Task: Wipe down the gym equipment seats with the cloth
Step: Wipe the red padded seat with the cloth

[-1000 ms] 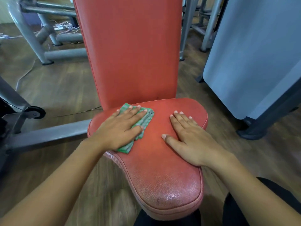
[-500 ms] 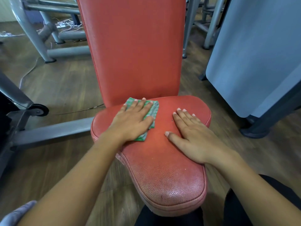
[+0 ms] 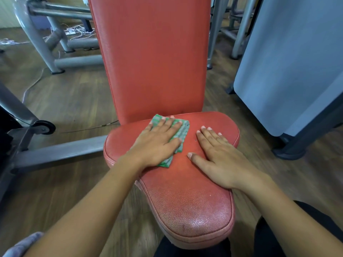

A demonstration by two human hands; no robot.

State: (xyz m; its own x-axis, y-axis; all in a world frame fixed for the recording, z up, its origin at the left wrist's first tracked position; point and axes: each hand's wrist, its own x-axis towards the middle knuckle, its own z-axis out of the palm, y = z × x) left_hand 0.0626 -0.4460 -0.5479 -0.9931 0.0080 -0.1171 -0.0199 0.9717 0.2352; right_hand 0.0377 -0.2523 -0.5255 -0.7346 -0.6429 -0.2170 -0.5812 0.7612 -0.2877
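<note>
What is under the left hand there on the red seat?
A green checked cloth lies under the left hand, pressed flat onto the red seat. Its edges show beyond the fingertips and below the thumb. The cloth's middle, and the seat beneath it, are covered.

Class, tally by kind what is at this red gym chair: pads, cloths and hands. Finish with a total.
Red pads: 2, the seat and the backrest
Green cloth: 1
Hands: 2, the left hand pressing the cloth, the right hand flat on the seat
Total: 5
</note>
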